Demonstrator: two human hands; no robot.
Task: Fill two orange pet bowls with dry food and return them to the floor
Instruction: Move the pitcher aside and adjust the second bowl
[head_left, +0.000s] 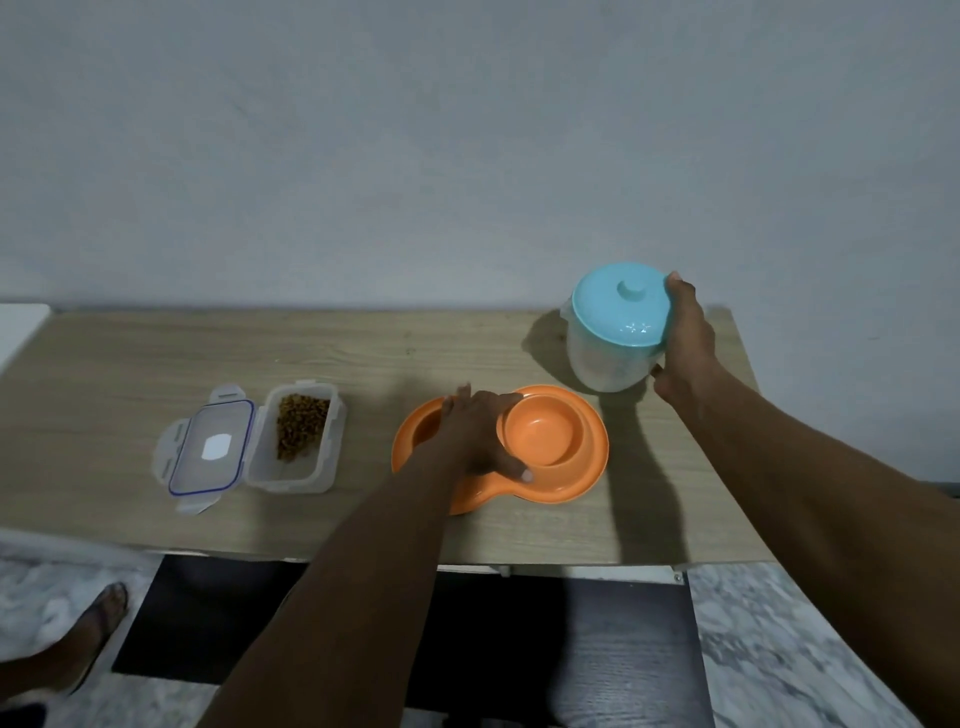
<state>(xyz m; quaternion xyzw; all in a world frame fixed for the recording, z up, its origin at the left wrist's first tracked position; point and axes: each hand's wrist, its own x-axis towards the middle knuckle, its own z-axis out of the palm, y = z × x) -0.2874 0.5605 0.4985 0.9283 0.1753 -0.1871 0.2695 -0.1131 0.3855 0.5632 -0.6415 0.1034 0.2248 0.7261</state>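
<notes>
While a loose lid (208, 447) and the open food tub (298, 434) wait left on the desk (130, 353), I see the left hand (478, 436) flat, fingers (501, 402) straight, probably steadying the orange pet bowls (550, 441) mid-desk and hiding one, and the right hand (685, 338) gripping a blue-lidded jar (618, 312), contents unclear.
</notes>
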